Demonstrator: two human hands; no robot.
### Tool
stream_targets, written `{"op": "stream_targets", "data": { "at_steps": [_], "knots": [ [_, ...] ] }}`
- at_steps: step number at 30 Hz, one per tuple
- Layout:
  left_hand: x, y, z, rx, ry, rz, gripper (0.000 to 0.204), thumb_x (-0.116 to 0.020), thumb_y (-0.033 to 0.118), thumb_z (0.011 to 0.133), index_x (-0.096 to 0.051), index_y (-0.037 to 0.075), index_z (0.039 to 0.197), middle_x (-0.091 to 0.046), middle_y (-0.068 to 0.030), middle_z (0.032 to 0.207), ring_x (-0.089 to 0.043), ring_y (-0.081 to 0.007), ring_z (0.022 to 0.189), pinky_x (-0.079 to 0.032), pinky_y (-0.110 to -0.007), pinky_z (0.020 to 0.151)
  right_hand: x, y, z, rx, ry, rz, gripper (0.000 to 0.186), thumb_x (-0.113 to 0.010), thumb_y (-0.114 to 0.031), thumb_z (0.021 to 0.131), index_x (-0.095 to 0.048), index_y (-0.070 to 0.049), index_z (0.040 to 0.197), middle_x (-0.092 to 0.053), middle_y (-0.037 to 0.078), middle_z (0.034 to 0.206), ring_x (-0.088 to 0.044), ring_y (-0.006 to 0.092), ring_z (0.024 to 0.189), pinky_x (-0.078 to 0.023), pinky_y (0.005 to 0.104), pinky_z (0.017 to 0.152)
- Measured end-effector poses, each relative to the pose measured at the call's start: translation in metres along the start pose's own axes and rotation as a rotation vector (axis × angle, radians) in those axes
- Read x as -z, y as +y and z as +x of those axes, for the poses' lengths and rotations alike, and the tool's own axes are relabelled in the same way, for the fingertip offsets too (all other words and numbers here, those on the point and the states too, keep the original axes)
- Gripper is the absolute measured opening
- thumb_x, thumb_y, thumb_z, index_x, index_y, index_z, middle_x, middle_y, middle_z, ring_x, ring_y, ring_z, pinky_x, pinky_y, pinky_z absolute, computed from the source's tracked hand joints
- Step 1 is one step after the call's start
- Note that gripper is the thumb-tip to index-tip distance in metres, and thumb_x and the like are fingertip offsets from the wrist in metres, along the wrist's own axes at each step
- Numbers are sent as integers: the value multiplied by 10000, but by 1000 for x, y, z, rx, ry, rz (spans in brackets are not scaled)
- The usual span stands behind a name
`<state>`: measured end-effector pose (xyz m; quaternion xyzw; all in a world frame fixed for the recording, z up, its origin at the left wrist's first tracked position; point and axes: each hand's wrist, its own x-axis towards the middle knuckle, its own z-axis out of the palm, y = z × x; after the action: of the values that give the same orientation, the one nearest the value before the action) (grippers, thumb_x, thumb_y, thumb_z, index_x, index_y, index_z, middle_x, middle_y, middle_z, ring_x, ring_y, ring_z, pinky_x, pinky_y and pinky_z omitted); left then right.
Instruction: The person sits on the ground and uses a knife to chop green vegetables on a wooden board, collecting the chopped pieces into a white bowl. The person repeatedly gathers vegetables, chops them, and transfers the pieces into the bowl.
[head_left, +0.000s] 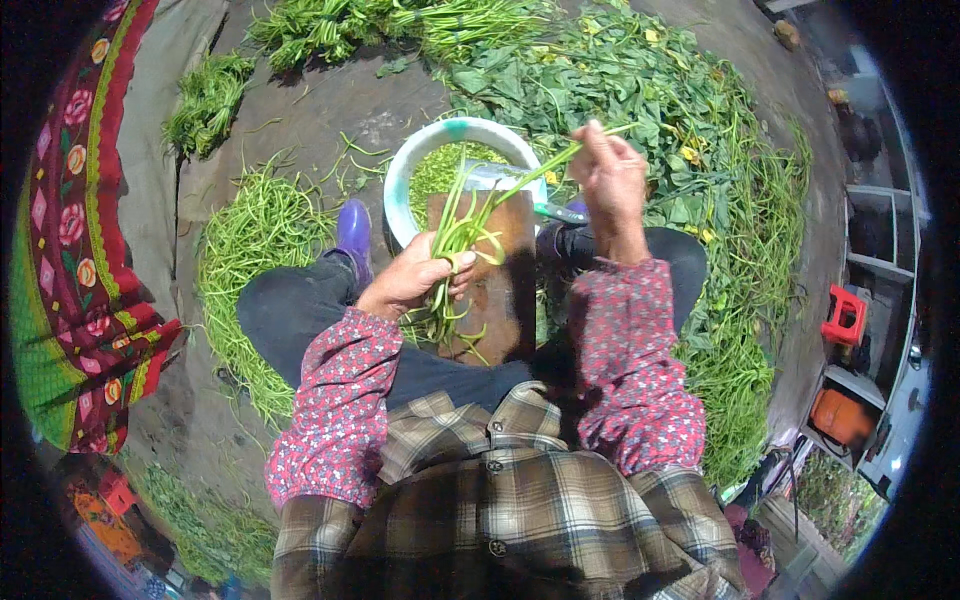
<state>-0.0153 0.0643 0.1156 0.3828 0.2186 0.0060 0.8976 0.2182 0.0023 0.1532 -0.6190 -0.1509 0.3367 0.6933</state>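
My left hand [412, 277] is closed around a loose bunch of long green stems [463, 228], some looping over the thumb and some hanging below the fist. Up and to the right, my right hand [612, 185] pinches the far ends of a few stems that stretch across from the bunch. Beneath the bunch is a brown wooden board [505, 300], its far end by a white-and-green basin [397, 185]. Finely chopped green pieces [432, 172] lie in the basin. A broad-bladed knife [492, 176] rests across its right side, handle pointing right.
Piled stems [258, 235] lie beside my left knee. Leafy greens with yellow flowers [590, 85] spread far and right. Bundled stems [330, 35] sit at the far side. A flowered red cloth [85, 240] hangs at left; a red stool [845, 316] stands at right.
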Motion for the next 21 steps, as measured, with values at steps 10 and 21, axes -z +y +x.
{"op": "stream_targets", "data": {
  "at_steps": [10,21],
  "knots": [
    [0,2,0,10,-53,-78,147,-563,178,864,-469,68,838,-427,15,651,-398,-79,551,-368,-239,508,35,-28,44,175,197,164,250,-532,-205,902,-579,13,789,-418,-22,523,-377,75,435,-325,224,419],
    [27,-8,4,-207,349,-353,115,-550,148,876,-514,51,926,-573,-58,758,-566,-132,605,-503,-264,524,33,-51,-7,49,-297,-466,239,-566,-259,863,-608,-40,776,-540,-2,612,-488,66,530,-371,214,469]
  ]
}}
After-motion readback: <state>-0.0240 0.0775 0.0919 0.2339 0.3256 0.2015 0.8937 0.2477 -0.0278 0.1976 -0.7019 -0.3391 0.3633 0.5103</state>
